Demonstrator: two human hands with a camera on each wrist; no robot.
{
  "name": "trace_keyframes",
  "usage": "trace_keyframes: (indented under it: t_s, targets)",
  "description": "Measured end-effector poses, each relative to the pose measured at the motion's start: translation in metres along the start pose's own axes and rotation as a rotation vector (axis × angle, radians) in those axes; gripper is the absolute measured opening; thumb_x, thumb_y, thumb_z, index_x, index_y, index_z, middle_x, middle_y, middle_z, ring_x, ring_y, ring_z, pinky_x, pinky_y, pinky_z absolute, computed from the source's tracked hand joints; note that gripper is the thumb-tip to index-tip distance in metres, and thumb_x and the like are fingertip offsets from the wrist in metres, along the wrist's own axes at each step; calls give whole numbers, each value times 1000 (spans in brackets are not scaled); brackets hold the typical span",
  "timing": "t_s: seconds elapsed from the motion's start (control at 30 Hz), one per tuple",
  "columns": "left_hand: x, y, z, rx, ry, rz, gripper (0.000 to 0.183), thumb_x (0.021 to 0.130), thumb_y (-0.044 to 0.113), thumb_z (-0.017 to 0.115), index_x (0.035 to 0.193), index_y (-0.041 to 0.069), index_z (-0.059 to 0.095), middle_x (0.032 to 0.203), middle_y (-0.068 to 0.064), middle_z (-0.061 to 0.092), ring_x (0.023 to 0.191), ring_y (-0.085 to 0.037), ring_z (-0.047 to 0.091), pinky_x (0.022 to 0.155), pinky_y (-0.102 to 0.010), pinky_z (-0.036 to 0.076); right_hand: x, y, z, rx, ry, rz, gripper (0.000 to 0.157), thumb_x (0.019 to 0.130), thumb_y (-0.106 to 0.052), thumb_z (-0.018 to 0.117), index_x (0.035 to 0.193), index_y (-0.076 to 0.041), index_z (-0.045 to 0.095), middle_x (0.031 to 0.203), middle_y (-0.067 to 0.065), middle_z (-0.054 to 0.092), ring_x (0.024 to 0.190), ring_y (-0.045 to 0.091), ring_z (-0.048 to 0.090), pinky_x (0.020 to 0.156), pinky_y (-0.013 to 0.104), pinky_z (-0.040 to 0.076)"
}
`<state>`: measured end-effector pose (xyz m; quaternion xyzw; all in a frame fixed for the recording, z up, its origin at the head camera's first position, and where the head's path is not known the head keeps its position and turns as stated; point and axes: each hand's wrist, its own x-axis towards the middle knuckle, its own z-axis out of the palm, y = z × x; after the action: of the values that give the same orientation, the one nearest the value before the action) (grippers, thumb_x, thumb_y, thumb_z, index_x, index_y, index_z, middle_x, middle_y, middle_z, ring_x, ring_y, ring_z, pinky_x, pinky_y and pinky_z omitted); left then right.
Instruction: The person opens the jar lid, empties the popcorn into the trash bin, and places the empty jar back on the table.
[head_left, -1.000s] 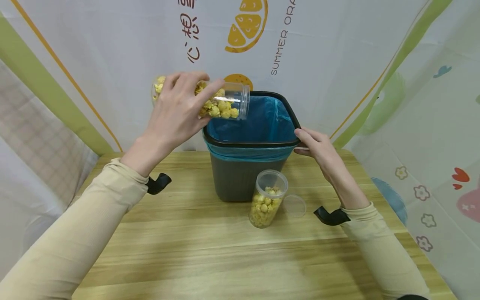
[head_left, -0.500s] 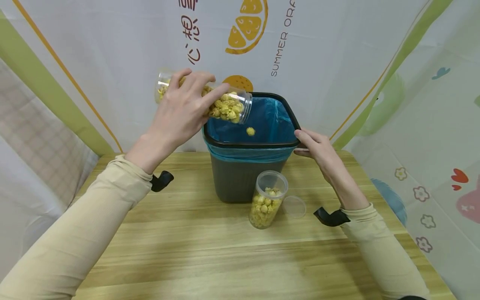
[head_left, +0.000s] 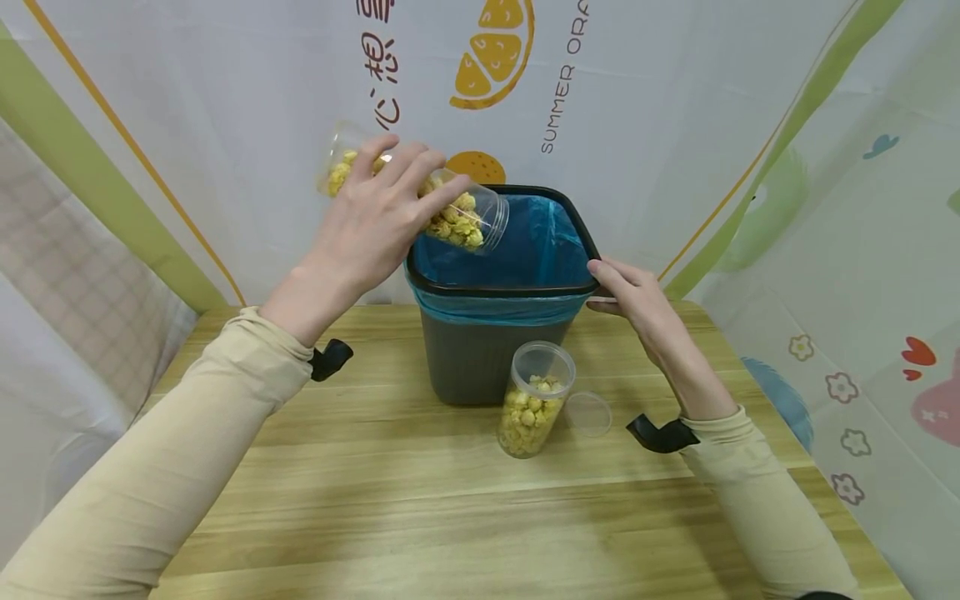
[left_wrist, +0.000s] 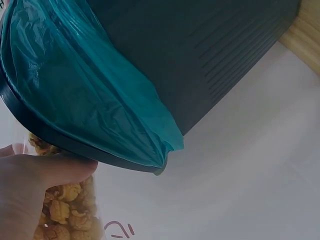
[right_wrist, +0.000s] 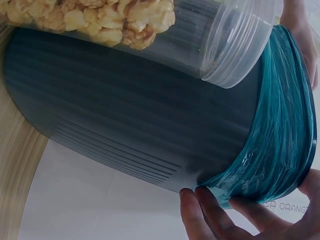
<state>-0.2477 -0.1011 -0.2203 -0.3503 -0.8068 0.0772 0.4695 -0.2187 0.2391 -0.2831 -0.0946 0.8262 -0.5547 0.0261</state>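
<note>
My left hand grips a clear plastic jar of yellow popcorn from above. The jar tilts down to the right, its uncapped mouth over a dark grey trash bin lined with a blue bag. In the left wrist view the thumb lies by the bin's black rim, with popcorn behind it. On the right side, my right hand holds the rim, thumb on top and fingers beneath; the right wrist view shows its fingertips against the bag's folded edge.
A second uncapped jar of popcorn stands in front of the bin, with a clear round lid beside it on the wooden table. Printed cloth hangs close behind the bin and along both sides.
The left hand has moved slightly right and tipped the jar more steeply, its base rising and mouth lowering. A popcorn piece seen falling half a second ago is gone from view. The right hand stays put.
</note>
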Motion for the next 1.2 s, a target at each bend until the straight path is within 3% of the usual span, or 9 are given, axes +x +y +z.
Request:
trace_keyframes:
  t_s: [0.43, 0.8, 1.2]
  targets:
    - [3, 4, 1, 94, -81, 83, 58, 96, -15, 52, 142, 20, 59, 138, -13, 56, 131, -31, 49, 121, -48, 32, 0, 1, -1, 4, -8, 1, 68, 107, -47, 47, 161, -9, 32, 171, 12, 23, 152, 32, 38, 116, 46, 46]
    - [8, 3, 1, 53, -84, 81, 49, 100, -13, 48, 137, 17, 60, 133, -14, 56, 129, -32, 48, 122, -49, 31, 0, 1, 0, 3, -7, 4, 68, 107, -46, 47, 161, -8, 31, 172, 12, 22, 154, 32, 36, 117, 47, 45]
    - [15, 2, -1, 198, -151, 187, 63, 90, -19, 56, 140, 19, 55, 134, -10, 52, 128, -31, 46, 122, -46, 30, 0, 1, 0, 7, -8, 2, 69, 107, -47, 47, 161, -8, 31, 171, 13, 22, 152, 33, 38, 117, 47, 45]
